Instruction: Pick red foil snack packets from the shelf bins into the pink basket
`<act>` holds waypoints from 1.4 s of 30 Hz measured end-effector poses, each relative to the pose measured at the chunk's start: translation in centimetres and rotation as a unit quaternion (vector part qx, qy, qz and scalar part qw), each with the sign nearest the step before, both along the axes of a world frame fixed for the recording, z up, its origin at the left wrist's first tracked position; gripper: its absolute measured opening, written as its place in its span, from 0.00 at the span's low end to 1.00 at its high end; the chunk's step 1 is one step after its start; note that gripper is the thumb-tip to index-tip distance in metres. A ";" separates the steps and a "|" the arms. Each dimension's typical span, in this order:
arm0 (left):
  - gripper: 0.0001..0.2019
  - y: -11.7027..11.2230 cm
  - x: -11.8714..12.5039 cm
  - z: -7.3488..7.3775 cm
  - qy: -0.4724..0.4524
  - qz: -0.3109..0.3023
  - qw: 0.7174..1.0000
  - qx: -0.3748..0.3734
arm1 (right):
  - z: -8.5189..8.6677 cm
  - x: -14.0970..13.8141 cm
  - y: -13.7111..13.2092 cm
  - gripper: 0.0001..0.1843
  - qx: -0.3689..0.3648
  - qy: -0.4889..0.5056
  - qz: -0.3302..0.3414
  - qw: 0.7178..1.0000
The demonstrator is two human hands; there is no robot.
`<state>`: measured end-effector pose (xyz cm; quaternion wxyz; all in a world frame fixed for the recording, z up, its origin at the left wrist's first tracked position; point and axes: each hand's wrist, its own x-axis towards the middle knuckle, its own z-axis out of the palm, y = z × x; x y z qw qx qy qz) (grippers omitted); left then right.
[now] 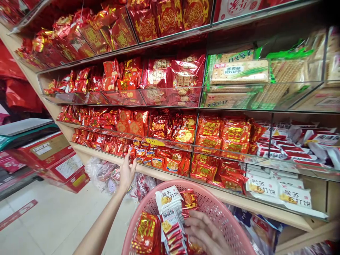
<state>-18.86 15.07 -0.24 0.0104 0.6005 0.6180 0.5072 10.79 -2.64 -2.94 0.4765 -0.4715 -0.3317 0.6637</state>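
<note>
My left hand reaches up toward the lowest shelf of small red snack packets, fingers spread, holding nothing. Its fingertips are just below the shelf's clear front lip. A pink plastic basket sits low in front of me, filled with red and white snack packets. My right hand lies inside the basket on top of the packets, fingers stretched out flat against them.
Tiers of clear-fronted shelves hold red candy packs on the left, cracker packs at the upper right and white packets at the lower right. Red cartons stand on the tiled floor at the left.
</note>
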 end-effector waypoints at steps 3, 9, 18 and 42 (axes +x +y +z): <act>0.24 -5.8 3.1 0.9 0.010 -0.063 0.997 0.031 | 2.7 -1.9 1.3 0.31 0.031 0.011 0.037 0.999; 0.29 -13.8 8.9 0.5 0.156 -0.186 0.970 0.030 | 5.1 -4.1 0.7 0.36 0.032 0.104 0.033 0.993; 0.29 -16.1 13.7 -0.6 0.345 -0.212 0.911 0.079 | 3.1 -2.5 -0.9 0.46 -0.067 0.112 -0.048 0.990; 0.17 -17.0 2.2 -4.4 0.059 -0.041 0.993 -0.097 | -7.2 5.0 2.0 0.24 -0.030 -0.138 0.175 0.974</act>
